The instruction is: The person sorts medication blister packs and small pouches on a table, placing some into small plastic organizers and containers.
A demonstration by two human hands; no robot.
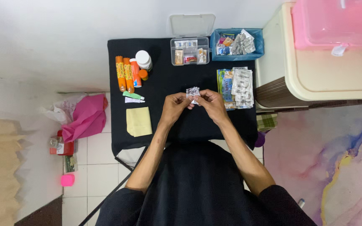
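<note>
- Black-draped bench (181, 129) as landmark, most packages laid out along its far half, nothing visibly emptied.
- Stack of silvery and blue-green sachets (236, 87) at bench's right edge, seemingly untouched.
- Blue tray (257, 49) of mixed packets at far right corner; clear lidded box (190, 51) just left of it, lid up.
- Orange tubes (127, 73) and white bottle (143, 59) at far left; yellow cloth (138, 121) nearer.
- Small silver foil strip (193, 93) held above bench's middle, pinched by left hand (173, 107) and right hand (213, 104), fingers of both clamped on its edges; judged still being worked, not set down.
</note>
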